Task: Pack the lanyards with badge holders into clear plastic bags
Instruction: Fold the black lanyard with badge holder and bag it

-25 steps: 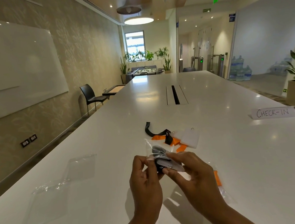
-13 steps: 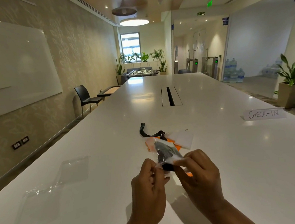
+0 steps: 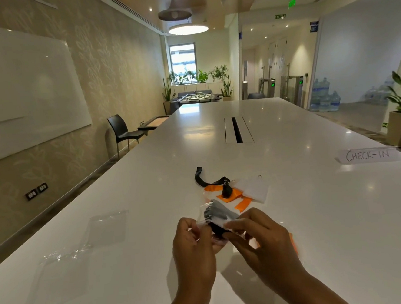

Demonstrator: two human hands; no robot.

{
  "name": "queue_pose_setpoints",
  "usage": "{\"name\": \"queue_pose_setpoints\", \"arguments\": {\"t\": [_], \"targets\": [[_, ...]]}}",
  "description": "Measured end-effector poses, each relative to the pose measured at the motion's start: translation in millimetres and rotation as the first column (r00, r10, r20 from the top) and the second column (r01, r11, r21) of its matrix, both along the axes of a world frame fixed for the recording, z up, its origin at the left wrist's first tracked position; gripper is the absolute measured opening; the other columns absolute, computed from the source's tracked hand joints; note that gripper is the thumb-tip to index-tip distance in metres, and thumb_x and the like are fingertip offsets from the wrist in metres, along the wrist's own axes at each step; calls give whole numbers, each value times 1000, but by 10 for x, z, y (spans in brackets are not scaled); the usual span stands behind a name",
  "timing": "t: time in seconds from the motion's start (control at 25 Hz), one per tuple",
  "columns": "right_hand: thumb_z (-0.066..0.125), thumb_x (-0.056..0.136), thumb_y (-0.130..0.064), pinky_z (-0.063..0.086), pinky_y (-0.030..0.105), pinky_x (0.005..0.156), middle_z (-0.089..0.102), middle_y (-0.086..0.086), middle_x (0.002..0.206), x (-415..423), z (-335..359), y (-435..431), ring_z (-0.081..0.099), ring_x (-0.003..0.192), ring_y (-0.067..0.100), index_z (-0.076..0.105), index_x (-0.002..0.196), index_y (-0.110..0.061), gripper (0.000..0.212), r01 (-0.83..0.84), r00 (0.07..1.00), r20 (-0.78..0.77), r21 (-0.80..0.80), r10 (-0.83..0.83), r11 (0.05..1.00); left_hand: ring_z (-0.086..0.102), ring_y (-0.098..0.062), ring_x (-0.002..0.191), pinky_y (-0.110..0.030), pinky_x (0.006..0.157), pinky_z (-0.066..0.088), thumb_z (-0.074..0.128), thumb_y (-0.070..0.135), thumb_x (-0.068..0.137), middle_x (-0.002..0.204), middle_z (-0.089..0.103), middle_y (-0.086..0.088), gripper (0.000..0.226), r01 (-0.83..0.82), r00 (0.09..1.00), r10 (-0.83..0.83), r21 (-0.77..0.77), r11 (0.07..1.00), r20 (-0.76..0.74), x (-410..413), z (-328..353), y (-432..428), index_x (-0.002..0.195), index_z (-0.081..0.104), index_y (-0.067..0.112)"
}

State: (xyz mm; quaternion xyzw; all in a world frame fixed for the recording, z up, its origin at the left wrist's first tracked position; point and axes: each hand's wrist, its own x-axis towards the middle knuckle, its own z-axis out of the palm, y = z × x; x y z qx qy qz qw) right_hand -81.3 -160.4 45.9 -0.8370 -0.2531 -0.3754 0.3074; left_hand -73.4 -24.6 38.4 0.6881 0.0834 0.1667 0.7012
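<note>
My left hand and my right hand both pinch the near edge of a small clear plastic bag held just above the white table. A folded black lanyard with a badge holder sits inside the bag. Beyond the bag lie a loose black lanyard, an orange lanyard and a white badge holder. An orange piece shows under my right hand, mostly hidden.
Two flat clear plastic bags lie on the table to the left. A paper sign reading CHECK-IN rests at the right. A cable slot runs along the table's middle farther off.
The bag has tilted down flatter toward the table, and both hands' fingers have shifted to its near edge. The view has shifted slightly.
</note>
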Motion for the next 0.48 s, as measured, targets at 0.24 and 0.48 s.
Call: {"name": "queue_pose_setpoints", "arguments": {"t": [0.24,0.48], "targets": [[79,75,0,58,18,68,72,-3,92,85,42,-163,69,78,8,76,100,-17,30,16,990,-138,212,14,977,68,-11,75,-19,55,55,72,13,83,106,59,6,20,-157,966,19,530,834,257,-10,100,212,97,64,25],[76,76,-11,60,24,61,75,6,85,34,109,-280,71,67,16,72,107,-6,31,113,990,100,-181,-96,977,73,-10,67,-24,62,61,69,12,85,88,76,0,18,-52,950,-86,426,903,300,13,40,179,102,75,13]]}}
